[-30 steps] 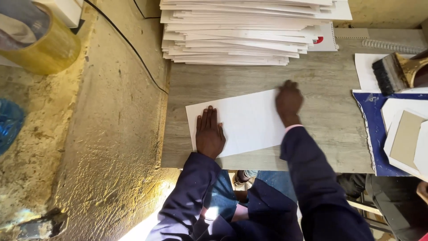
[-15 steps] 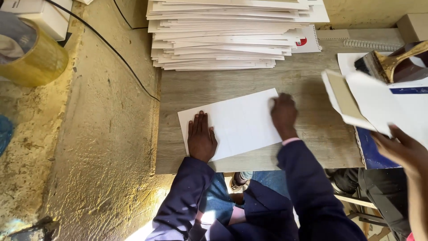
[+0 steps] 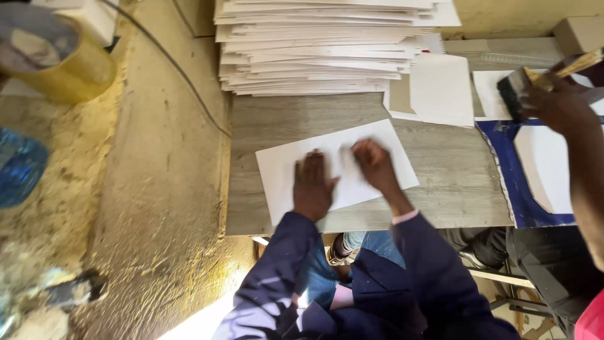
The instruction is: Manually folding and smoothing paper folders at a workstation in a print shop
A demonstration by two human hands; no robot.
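One white sheet [image 3: 336, 167] lies flat on the grey wood-grain surface [image 3: 453, 182], near its front edge and slightly askew. Left hand [image 3: 313, 187]: grip wide, palm and spread fingers pressed down on the sheet's lower middle, apparently to pin it. Right hand [image 3: 374, 165]: just beside the left, fingers curled onto the sheet's centre, closing on nothing; it seems to rub or smooth the paper.

Beyond both hands, one tall stack of white sheets [image 3: 314, 47] stands at the far edge of the surface. To the right of the right hand, one folded white card [image 3: 437, 88] leans against the stack; farther right lies one blue mat [image 3: 503, 182] bearing a white cut-out. There a second person's hand [image 3: 557, 104] holds one brush [image 3: 522, 85]. Well to the left of the left hand: one yellow tape roll [image 3: 60, 60].
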